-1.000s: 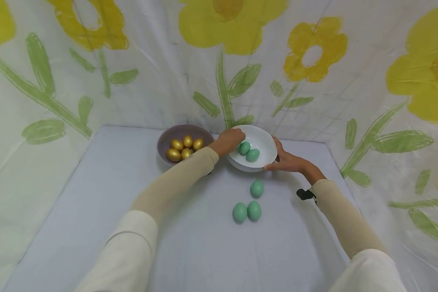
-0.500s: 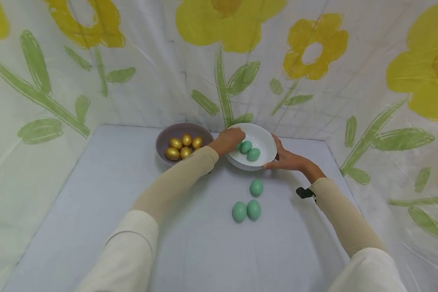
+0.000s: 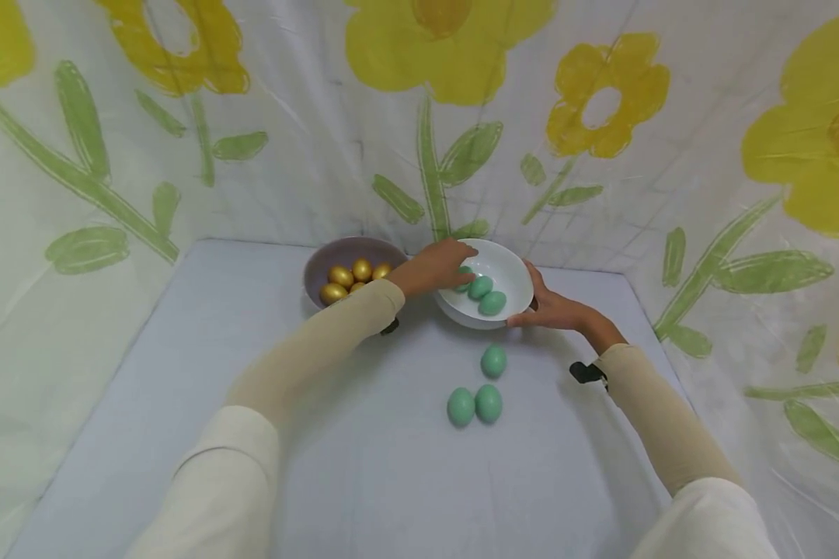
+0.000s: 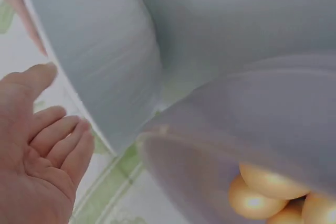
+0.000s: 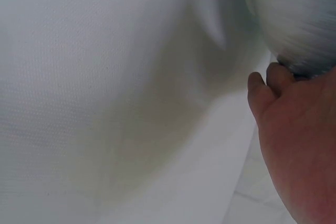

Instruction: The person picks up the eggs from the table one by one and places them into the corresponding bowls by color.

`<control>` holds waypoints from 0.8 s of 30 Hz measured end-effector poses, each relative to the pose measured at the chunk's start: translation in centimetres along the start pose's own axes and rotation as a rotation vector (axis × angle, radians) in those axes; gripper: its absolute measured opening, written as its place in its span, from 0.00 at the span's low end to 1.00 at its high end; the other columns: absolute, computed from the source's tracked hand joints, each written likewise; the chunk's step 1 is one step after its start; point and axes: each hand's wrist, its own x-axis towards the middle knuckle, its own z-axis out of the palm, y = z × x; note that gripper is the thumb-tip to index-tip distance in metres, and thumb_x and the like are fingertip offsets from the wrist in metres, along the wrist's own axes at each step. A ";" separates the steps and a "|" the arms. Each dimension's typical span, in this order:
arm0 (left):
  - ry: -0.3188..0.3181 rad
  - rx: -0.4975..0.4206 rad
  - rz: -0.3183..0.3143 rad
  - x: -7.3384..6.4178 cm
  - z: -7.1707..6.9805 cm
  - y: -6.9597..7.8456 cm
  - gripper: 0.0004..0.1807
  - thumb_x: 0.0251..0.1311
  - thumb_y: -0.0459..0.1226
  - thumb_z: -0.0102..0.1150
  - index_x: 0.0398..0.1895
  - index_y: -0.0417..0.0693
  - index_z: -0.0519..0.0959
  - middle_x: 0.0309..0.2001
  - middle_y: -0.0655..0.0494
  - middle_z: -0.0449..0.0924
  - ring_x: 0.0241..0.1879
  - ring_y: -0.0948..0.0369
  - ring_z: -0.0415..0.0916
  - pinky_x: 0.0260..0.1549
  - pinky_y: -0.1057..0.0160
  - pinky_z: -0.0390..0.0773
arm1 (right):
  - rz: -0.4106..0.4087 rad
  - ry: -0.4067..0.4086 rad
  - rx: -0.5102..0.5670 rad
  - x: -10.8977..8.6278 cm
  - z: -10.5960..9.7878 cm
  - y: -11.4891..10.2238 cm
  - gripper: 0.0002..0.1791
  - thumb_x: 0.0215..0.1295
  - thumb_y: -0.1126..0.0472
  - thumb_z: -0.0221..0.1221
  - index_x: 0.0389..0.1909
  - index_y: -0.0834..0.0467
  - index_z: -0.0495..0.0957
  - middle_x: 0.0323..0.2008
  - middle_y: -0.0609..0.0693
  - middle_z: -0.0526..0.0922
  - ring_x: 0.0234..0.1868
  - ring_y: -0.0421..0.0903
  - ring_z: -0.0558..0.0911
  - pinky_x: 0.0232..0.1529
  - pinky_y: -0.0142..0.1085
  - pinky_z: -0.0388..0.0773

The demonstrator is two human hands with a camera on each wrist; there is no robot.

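Observation:
My left hand [image 3: 435,268] hovers over the left rim of a white bowl [image 3: 510,272]. In the left wrist view its fingers are loosely bent and the palm holds nothing. Inside the bowl lie three green eggs [image 3: 492,303], one partly hidden by that hand. My right hand [image 3: 558,309] grips the bowl's right side, thumb at the near side of the rim and fingers behind. In the right wrist view the right hand [image 5: 299,124] lies against the bowl's outer wall [image 5: 299,14], its grip partly out of frame.
Left of the white bowl stands a mauve bowl [image 3: 313,268] with several golden eggs [image 3: 340,276], partly covered by my left forearm. Three more green eggs [image 3: 489,403] lie on the pale table [image 3: 391,481] in front. A flower-printed curtain [image 3: 287,171] hangs behind the table.
My left hand has loosened its curled fingers and drawn slightly up and left. A third green egg now shows more in the white bowl, and the eggs there have shifted right.

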 end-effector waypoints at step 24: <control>0.301 -0.600 0.255 -12.9 4.4 6.6 0.37 0.67 0.51 0.72 0.77 0.55 0.74 0.72 0.62 0.76 0.65 0.66 0.77 0.63 0.65 0.76 | -0.027 -0.013 -0.015 -0.2 0.2 -0.2 0.70 0.69 0.59 0.72 0.83 0.41 0.18 0.84 0.54 0.32 0.80 0.58 0.55 0.76 0.56 0.57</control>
